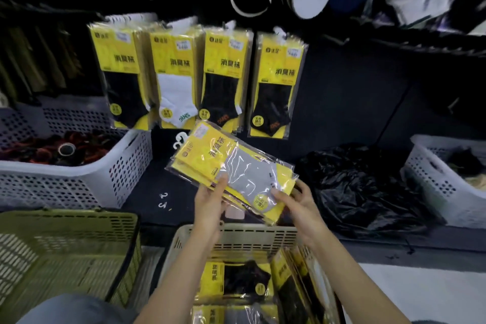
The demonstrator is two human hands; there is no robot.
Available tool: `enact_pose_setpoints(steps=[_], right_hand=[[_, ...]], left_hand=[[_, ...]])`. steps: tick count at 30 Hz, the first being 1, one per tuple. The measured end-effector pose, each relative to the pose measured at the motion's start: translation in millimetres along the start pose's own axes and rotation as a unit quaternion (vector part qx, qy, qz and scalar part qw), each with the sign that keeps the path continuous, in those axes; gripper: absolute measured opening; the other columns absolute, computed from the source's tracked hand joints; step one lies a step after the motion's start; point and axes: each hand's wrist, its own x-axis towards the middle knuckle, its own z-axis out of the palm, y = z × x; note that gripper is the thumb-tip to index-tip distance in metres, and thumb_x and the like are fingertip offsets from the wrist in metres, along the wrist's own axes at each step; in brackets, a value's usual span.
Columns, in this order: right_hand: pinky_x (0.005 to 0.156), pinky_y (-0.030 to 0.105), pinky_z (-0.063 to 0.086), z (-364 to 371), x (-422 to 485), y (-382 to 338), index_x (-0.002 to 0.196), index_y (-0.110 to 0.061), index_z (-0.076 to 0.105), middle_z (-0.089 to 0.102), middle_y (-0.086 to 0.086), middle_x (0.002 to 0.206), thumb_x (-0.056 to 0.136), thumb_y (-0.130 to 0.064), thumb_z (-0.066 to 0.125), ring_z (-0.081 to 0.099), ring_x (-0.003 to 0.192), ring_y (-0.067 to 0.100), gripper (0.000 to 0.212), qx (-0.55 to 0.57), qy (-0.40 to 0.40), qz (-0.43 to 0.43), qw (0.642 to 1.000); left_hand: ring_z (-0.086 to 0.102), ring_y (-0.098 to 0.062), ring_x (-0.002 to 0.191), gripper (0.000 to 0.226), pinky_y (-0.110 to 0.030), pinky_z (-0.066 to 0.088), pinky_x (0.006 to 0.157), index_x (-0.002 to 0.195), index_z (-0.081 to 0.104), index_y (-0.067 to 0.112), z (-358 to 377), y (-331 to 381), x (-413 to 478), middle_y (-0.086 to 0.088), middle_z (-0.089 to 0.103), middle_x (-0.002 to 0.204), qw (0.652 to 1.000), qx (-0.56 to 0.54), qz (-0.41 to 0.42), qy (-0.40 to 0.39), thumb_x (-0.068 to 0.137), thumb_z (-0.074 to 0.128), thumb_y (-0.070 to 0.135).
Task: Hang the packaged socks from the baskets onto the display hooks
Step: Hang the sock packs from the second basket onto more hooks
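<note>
A stack of packaged socks [231,173], yellow cards with a grey sock on top, is held tilted in the air above the far rim of the beige basket [236,231]. The white hanger hooks [180,139] on the packs point up and to the left. The left hand [210,200] grips the stack's near-left edge, thumb on top and fingers beneath. The right hand [297,205] grips its lower right end the same way, thumb pressed on the front.

The beige basket holds more yellow packs [236,281], some lying flat with dark socks and some standing on edge along its right wall. A green basket [65,244] stands just beside it on the left.

Beyond the held stack, four rows of hanging packs [223,73] show on the display: black, white, black and black socks.

On the dark ledge [147,192], a white perforated basket [65,179] at the left edge holds dark red and black items [52,147]. A crumpled black plastic bag [363,184] lies towards the right, beside another white basket [434,179] at the right edge; what that one holds is too blurred to tell. Two loose white hooks [163,200] lie near the ledge's front edge.
</note>
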Motion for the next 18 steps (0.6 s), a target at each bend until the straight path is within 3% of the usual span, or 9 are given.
enact_pose_setpoints(steps=[2,4,7,10,15,18], right_hand=[[0.106,0.034,0.039,-3,8,-20,0.143,-0.017,0.03,0.044,0.003,0.138,0.081,-0.013,0.073,0.046,0.127,0.018,0.076,-0.053,0.042,-0.063,0.996],[0.11,0.033,0.035,1,13,-41,0.143,-0.018,0.033,0.043,-0.001,0.14,0.084,-0.02,0.07,0.042,0.129,0.012,0.07,-0.104,0.02,-0.127,0.986],[0.096,0.019,0.045,19,14,-68,0.137,-0.017,0.044,0.053,-0.008,0.129,0.085,-0.024,0.068,0.053,0.116,0.005,0.058,-0.143,-0.034,-0.186,0.972],[0.08,0.011,0.05,35,16,-79,0.124,-0.013,0.053,0.065,-0.007,0.109,0.085,-0.016,0.069,0.062,0.097,-0.001,0.042,-0.132,-0.022,-0.229,0.964],[0.071,0.019,0.056,39,18,-82,0.103,-0.01,0.061,0.074,0.003,0.097,0.083,-0.013,0.07,0.071,0.09,0.013,0.023,-0.033,-0.02,-0.202,0.979],[0.067,0.018,0.055,35,21,-85,0.101,-0.01,0.064,0.076,0.003,0.095,0.085,-0.014,0.067,0.072,0.088,0.015,0.017,-0.021,-0.046,-0.177,0.983]], left_hand=[[0.068,-0.015,0.096,0.025,-0.03,0.055,0.079,0.11,0.063,0.018,2,13,4,-0.001,0.071,0.107,0.996,0.076,0.036,-0.018,0.087,0.065,0.024],[0.069,-0.011,0.094,0.022,-0.027,0.054,0.079,0.104,0.066,0.022,8,26,4,0.002,0.073,0.104,0.988,0.128,0.061,-0.063,0.083,0.067,0.028],[0.068,0.002,0.087,0.016,-0.01,0.05,0.066,0.098,0.067,0.028,22,38,4,0.016,0.073,0.094,0.966,0.203,0.089,-0.131,0.082,0.068,0.029],[0.069,0.0,0.086,0.018,-0.01,0.049,0.064,0.099,0.067,0.025,34,46,7,0.013,0.074,0.094,0.958,0.222,0.11,-0.148,0.081,0.07,0.027],[0.069,-0.001,0.081,0.022,-0.011,0.05,0.062,0.095,0.069,0.022,40,58,15,0.014,0.074,0.088,0.947,0.247,0.167,-0.116,0.075,0.078,0.027],[0.071,-0.007,0.081,0.029,-0.013,0.051,0.06,0.092,0.07,0.021,41,62,18,0.009,0.075,0.087,0.951,0.233,0.164,-0.119,0.071,0.072,0.041]])
